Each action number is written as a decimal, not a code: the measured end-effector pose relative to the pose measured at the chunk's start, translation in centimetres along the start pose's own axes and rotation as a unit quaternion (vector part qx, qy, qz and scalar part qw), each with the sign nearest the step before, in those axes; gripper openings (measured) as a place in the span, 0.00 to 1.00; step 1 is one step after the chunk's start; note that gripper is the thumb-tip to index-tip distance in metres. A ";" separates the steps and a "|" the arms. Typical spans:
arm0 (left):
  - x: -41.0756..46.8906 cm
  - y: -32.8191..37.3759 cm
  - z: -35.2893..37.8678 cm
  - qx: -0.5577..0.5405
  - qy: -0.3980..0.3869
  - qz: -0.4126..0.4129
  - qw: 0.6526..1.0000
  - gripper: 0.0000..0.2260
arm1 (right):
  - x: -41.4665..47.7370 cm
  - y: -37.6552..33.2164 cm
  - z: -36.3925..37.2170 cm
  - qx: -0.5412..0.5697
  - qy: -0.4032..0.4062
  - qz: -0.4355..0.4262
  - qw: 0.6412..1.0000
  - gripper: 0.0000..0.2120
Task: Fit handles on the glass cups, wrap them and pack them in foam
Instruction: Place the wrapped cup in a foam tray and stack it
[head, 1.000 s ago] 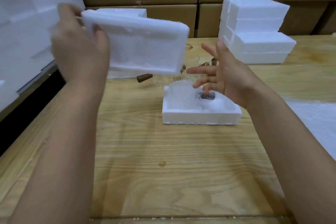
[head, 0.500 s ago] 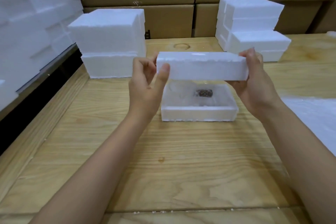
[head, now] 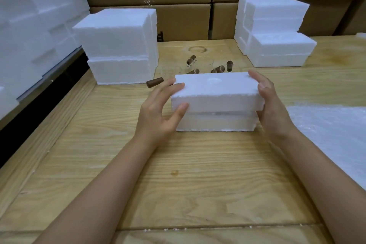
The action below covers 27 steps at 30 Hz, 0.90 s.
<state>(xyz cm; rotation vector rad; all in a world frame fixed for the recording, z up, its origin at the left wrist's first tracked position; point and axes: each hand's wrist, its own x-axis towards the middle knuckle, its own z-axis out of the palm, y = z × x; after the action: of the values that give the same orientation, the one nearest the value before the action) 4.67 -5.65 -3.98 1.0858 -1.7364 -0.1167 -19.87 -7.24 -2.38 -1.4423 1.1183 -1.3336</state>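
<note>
My left hand point(head: 158, 109) and right hand point(head: 272, 111) gripping the foam lid point(head: 215, 90) by its ends, lid atop foam base point(head: 215, 124), mid bench point(head: 178, 184)

The left grip point(head: 158, 109) and right grip point(head: 271, 109) hold a white foam lid point(head: 215, 91) by its two ends, just above a matching foam base point(head: 215, 123) that sits on the wooden bench point(head: 178, 184); a thin dark gap shows between the two. Behind them lie brown handles point(head: 154, 82) among faint glass cups point(head: 172, 69). Foam stacks stand at back left point(head: 118, 45) and back right point(head: 275, 31), before cardboard boxes point(head: 178, 20). A pale wrap sheet point(head: 332, 130) lies at the right.
</note>
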 end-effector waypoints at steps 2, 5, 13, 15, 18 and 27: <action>0.1 -0.1 -0.2 -0.009 -0.008 0.001 1.000 0.18 | -0.1 0.2 -0.1 -0.004 -0.007 -0.001 1.000 0.21; 0.1 -0.4 -0.5 -0.022 -0.021 0.009 0.999 0.18 | -0.2 0.4 -0.3 0.002 -0.017 0.000 1.000 0.21; 0.2 -0.9 -0.5 -0.043 -0.039 0.018 0.998 0.18 | -0.1 0.9 -0.8 -0.028 -0.053 0.011 0.998 0.22; 0.0 -0.9 -0.4 -0.050 -0.045 0.013 0.998 0.18 | -0.1 1.0 -0.9 -0.033 -0.054 0.011 0.998 0.19; -0.2 -0.6 -0.4 -0.090 -0.062 -0.015 0.994 0.18 | -0.1 0.7 -0.7 -0.003 -0.043 0.028 0.999 0.18; -0.2 -0.9 -0.6 -0.226 -0.227 -0.137 0.937 0.33 | 0.2 0.6 -1.5 0.097 -0.048 0.043 0.993 0.21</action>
<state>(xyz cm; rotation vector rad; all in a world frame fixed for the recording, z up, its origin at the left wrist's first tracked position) 5.67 -5.81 -4.28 0.9903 -1.8147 -0.9609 -21.37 -7.60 -2.76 -1.2868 0.9507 -1.2622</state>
